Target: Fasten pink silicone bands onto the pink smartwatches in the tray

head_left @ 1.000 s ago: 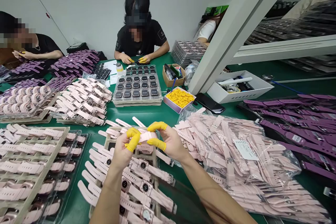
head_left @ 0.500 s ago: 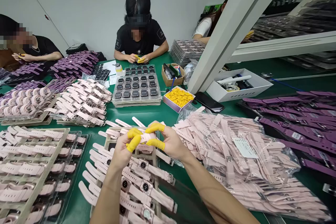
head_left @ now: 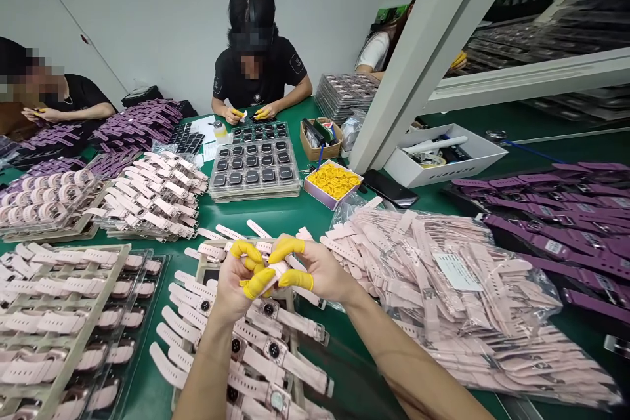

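Over a tray of pale pink smartwatches, my left hand [head_left: 237, 289] and my right hand [head_left: 322, 269] meet, yellow finger cots on the thumbs and several fingers. Between their fingertips is a pale pink watch strap [head_left: 279, 269], tilted and largely covered by the fingers. Whether a watch case is attached to it I cannot make out. Below, watches with straps [head_left: 274, 349] lie in slanting rows, round sensor backs facing up. To the right of my right hand lies a heap of pink straps in clear plastic bags [head_left: 418, 275].
At left stand trays of banded pink watches [head_left: 73, 315]. Ahead are stacked trays of dark watch cases [head_left: 253, 174], a box of yellow finger cots [head_left: 335, 180], a phone [head_left: 391, 189] and a white box [head_left: 445, 157]. A slanted post [head_left: 398, 65] rises at right. Co-workers sit opposite.
The strap has turned from nearly level to tilted, and my fingers have closed in around it, covering more of it. The view has shifted slightly. The co-worker opposite has moved their hands apart.
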`<move>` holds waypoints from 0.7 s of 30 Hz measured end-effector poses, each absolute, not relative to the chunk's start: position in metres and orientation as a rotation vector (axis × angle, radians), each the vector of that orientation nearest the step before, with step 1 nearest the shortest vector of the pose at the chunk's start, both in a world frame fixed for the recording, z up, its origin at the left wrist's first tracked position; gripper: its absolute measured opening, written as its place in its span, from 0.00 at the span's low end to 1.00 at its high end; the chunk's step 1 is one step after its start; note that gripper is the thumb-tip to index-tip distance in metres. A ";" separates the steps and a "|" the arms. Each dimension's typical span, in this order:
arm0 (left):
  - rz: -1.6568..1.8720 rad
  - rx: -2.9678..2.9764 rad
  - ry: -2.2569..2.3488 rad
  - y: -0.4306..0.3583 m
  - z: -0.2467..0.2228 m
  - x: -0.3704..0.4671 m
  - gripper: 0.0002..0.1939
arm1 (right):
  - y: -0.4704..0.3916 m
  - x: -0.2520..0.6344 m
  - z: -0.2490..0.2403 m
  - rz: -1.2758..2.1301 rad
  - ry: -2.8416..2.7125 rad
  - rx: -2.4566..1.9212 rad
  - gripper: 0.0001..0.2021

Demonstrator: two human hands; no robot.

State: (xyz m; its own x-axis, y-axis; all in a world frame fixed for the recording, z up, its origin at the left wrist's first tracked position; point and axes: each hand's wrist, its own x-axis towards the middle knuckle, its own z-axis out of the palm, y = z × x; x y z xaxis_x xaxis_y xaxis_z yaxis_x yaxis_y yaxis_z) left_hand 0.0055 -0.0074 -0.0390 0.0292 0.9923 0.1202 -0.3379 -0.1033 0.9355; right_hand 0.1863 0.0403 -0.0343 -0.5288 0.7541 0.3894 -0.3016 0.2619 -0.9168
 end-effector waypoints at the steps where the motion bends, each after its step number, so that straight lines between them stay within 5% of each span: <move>1: 1.436 1.046 0.873 -0.007 -0.039 0.005 0.21 | 0.040 0.186 -0.034 1.419 -1.643 -0.430 0.20; 15: 1.289 1.133 0.981 -0.006 -0.026 -0.004 0.24 | 0.038 0.182 -0.032 1.119 -1.886 -0.438 0.14; 21: 1.297 1.149 0.870 -0.001 -0.035 -0.013 0.19 | 0.039 0.184 -0.034 1.238 -1.709 -0.528 0.19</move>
